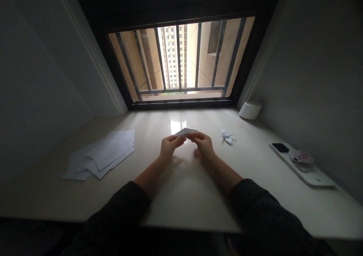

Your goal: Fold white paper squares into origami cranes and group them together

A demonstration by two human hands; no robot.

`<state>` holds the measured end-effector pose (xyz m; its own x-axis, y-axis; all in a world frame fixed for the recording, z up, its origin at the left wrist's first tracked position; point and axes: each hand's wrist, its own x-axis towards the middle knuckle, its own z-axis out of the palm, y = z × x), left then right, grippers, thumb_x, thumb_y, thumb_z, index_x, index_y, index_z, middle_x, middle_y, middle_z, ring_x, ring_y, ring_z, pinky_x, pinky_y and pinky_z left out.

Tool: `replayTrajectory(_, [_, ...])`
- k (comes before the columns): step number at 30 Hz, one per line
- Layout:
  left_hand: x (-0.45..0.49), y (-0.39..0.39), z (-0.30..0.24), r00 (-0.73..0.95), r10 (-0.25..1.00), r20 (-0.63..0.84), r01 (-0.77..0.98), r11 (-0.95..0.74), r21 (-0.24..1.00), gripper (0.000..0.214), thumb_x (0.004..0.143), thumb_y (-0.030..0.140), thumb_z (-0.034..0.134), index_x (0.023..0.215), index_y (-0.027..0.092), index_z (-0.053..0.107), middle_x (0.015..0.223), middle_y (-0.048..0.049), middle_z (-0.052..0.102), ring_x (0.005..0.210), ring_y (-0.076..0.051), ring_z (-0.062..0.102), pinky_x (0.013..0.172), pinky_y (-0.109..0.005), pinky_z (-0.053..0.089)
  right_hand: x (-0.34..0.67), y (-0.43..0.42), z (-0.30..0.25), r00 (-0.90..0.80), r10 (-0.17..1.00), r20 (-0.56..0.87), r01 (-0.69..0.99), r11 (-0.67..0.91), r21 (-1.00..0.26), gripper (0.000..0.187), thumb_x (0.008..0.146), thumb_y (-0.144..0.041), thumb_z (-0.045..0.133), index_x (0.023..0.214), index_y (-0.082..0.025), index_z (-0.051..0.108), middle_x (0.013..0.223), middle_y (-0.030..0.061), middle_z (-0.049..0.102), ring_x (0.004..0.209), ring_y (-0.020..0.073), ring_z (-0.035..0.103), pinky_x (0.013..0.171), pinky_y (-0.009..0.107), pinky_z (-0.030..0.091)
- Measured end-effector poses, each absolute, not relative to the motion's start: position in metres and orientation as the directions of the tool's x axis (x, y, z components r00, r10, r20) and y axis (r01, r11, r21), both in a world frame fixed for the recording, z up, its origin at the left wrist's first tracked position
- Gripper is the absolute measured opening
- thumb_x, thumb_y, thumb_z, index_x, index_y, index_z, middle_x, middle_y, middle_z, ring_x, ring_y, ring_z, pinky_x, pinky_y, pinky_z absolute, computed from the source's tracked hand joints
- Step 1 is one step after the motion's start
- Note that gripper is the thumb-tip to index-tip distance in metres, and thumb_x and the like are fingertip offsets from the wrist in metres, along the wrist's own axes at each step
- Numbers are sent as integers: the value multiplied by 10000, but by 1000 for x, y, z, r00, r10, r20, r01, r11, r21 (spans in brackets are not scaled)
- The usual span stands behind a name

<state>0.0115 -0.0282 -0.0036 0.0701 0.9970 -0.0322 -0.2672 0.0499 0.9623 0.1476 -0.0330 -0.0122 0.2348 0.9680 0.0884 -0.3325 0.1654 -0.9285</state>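
A small folded piece of paper (186,131), triangular with its peak pointing away from me, is held up over the white sill. My left hand (170,145) pinches its near left edge, and my right hand (202,141) pinches the near right edge. The fingertips of both hands almost meet at the middle of that edge. Right of my right hand lies a folded paper crane (227,137) with thin pointed ends. Over to the left is a loose pile of white paper sheets (106,152), overlapping at odd angles.
A phone (303,165) with a round pinkish grip on its back lies at the right. Near the window's right corner stands a white cylindrical object (250,110). The dark-framed window (181,105) bounds the sill (187,195) at the back, with walls on both sides.
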Motion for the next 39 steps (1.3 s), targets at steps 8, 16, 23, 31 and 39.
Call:
replayTrajectory(8, [14, -28, -6, 24, 1000, 11, -292, -4, 957, 342, 585, 359, 798, 814, 114, 732, 803, -85, 723, 815, -194, 668, 876, -388, 501, 148, -29, -17, 252, 966, 52, -363, 144, -921, 211, 498, -326, 800, 655, -216, 712, 672, 19, 709, 687, 173, 627, 662, 310, 451])
replayTrajectory(16, [15, -33, 0, 66, 997, -32, -333, 52, 941, 336, 588, 357, 787, 809, 109, 737, 816, -98, 725, 869, -232, 668, 910, -420, 483, 150, -26, -19, 270, 962, 35, -355, 133, -926, 251, 477, -342, 808, 671, -209, 719, 697, 35, 712, 688, 175, 618, 610, 283, 422])
replayTrajectory(23, [14, -31, -2, 111, 993, -49, -365, 87, 927, 333, 594, 358, 778, 824, 120, 737, 839, -117, 726, 903, -268, 671, 926, -447, 470, 152, -25, -20, 278, 961, -7, -374, 101, -922, 245, 479, -321, 812, 678, -213, 719, 737, 38, 716, 716, 189, 628, 615, 290, 417])
replayTrajectory(31, [11, -32, 2, 240, 966, 98, -205, -49, 978, 407, 683, 471, 703, 928, 147, 726, 958, -124, 713, 929, -288, 667, 844, -409, 499, 156, -24, -19, 321, 944, 77, -338, 190, -922, 229, 543, -329, 777, 721, -201, 710, 732, 32, 708, 742, 186, 631, 655, 301, 441])
replayTrajectory(39, [6, -24, -3, 106, 989, 104, 23, -107, 994, 384, 663, 469, 723, 874, 149, 732, 816, -106, 720, 784, -228, 682, 700, -325, 525, 155, -25, -19, 256, 948, 188, -280, 259, -924, 287, 567, -356, 793, 782, -197, 687, 777, 35, 709, 781, 197, 645, 744, 337, 485])
